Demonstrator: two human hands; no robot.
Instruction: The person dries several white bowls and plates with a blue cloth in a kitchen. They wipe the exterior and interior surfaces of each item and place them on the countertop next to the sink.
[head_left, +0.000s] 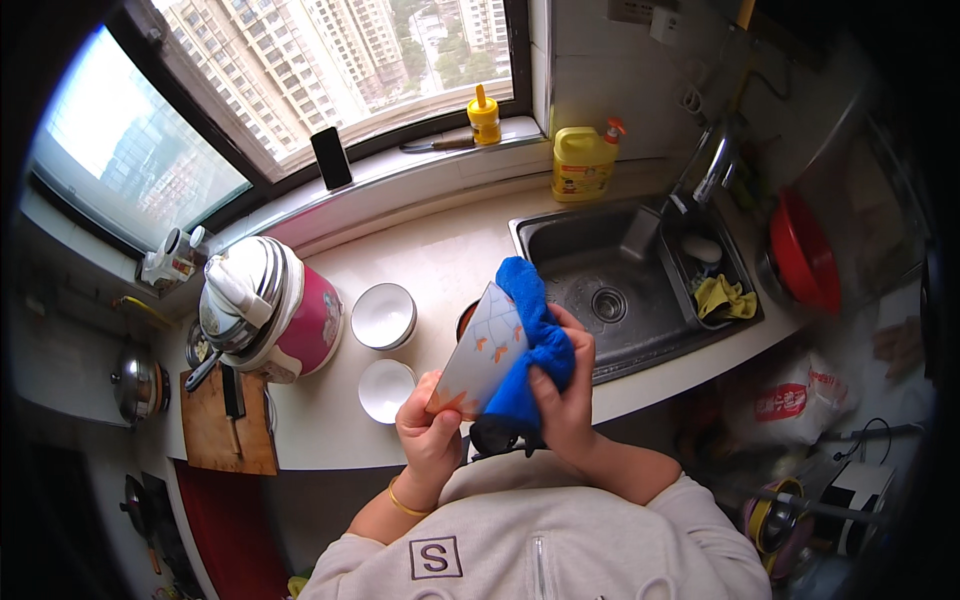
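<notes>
A white plate (486, 345) with straight edges and an orange floral pattern is tilted up above the counter's front edge. My left hand (430, 424) pinches its lower left corner between thumb and fingers. Bunched in my right hand (568, 390) is a blue cloth (536, 330), wrapped over the plate's right side and covering much of it. Left of the plate, a white bowl (383, 316), seemingly stacked on another, stands on the counter. A smaller white bowl (387, 391) is just beyond my left hand. Behind the plate, a dark-rimmed round item (466, 318) is mostly hidden.
At right is a steel sink (570, 232) with a yellow cloth (724, 297) in its side basin. A yellow detergent jug (583, 165) stands behind it. Left are a pink-and-white rice cooker (319, 319) and a wooden cutting board (206, 427) bearing a knife (233, 405).
</notes>
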